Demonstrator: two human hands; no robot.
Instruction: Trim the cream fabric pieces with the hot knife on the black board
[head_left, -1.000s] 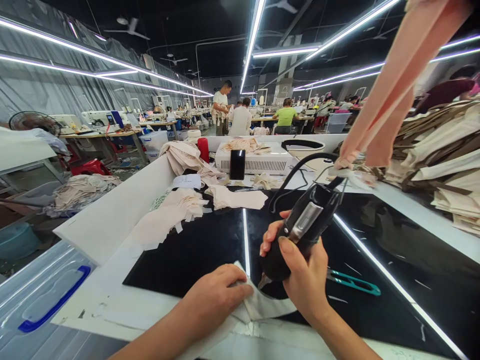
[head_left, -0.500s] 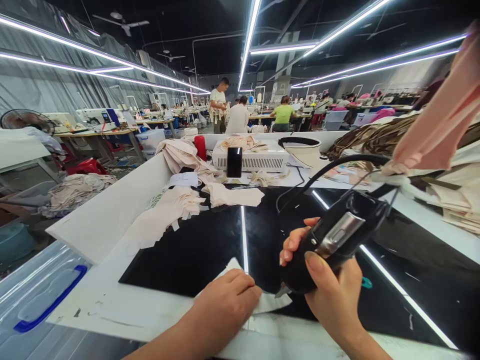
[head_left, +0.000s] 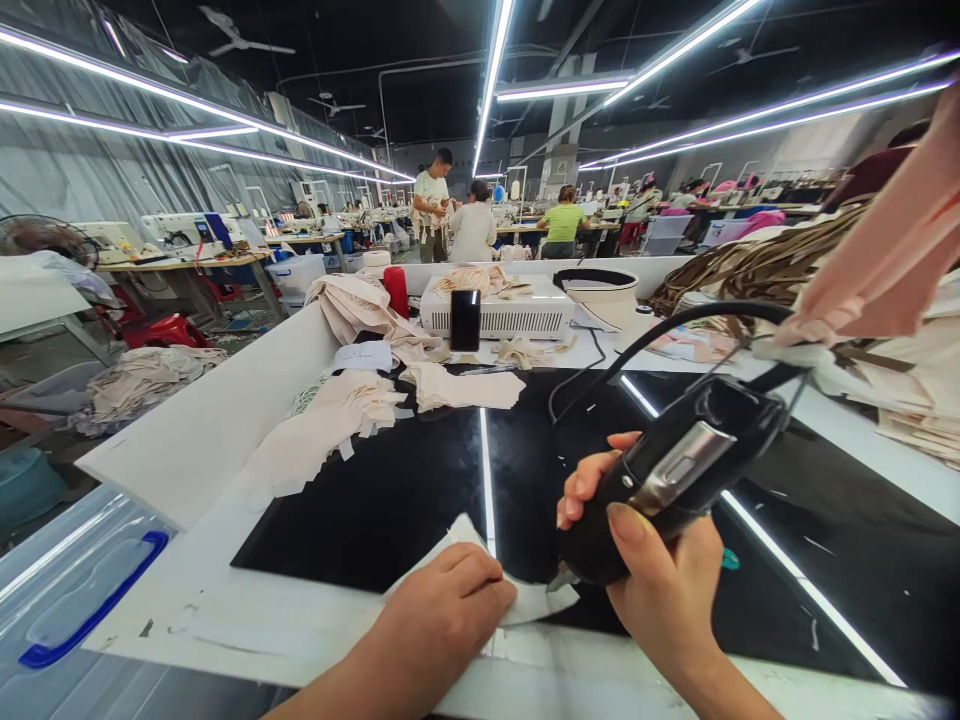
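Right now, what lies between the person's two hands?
The head view shows pale fabric, the metal tip of the black corded tool and some black tabletop between left hand and right hand.

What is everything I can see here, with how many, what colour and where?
Handheld tool: one, black and silver, in the right hand
Fabric piece: one visible, whitish, beneath the left hand
Panel: one, black, on the table
Table: one, white, foreground
Cream fabric: several pieces, left and back of table
Phone: one, dark, before the vented box
Vented box: one, white, back of table
Cylinder: one, red, left of that box
Hanging cloth: pink, upper right
Teal object: one, mostly hidden, beside the right hand
Sewing machines: several, mostly white, background
People: several, background
Left hand: one, bare, bottom centre
Right hand: one, bare, right of centre
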